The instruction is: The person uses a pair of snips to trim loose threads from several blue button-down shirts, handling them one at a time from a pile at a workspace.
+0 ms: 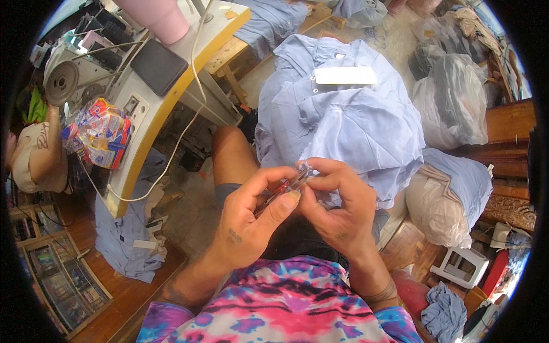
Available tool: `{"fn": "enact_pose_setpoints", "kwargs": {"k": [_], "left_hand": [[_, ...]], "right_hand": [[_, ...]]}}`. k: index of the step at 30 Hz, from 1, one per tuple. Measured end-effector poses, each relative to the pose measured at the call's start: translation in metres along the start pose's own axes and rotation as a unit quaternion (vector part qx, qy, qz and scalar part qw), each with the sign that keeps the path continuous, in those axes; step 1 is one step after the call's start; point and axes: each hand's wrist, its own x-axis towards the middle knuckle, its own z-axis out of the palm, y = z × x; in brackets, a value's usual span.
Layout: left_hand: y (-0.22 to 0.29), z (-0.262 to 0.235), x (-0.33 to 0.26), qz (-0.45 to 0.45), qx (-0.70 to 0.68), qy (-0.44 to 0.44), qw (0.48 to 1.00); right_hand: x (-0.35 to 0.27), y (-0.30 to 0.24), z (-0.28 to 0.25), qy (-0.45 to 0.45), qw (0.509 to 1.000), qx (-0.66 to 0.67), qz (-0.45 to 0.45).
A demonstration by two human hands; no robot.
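I see the left hand [251,207] curled tight round a small red tool [281,189], the right hand [341,207] pinching a blue shirt [349,123], maybe trimming, so next needs careful snips.

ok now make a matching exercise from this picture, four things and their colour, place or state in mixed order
1. tapered container
2. stool
3. garment in front of the hands
4. left hand

A. white, at lower right
B. gripping a small tool with red on it
C. pink, on the worktable
D. light blue, a white tag on it

Pairs: 1-C, 2-A, 3-D, 4-B
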Motion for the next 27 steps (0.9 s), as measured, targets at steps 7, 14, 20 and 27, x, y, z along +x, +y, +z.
{"fn": "enact_pose_setpoints", "kwargs": {"k": [7, 14, 20, 27], "left_hand": [[-0.009, -0.003, 0.005, -0.007, -0.14, -0.002, 0.99], [0.011, -0.019, 0.02, 0.061, -0.098, 0.039, 0.993], [0.003, 0.002, 0.035, -0.018, -0.009, 0.004, 1.0], [-0.003, 0.005, 0.041, -0.055, -0.124, -0.029, 0.99]], "right_hand": [[-0.002, 0.005, 0.002, -0.017, 1.0, -0.002, 0.026], [-0.009, 0.008, -0.014, -0.014, 0.997, -0.007, 0.071], [0.001, -0.007, -0.016, 0.01, 0.998, -0.065, -0.009], [-0.01, -0.004, -0.015, 0.038, 0.997, 0.008, 0.072]]}}
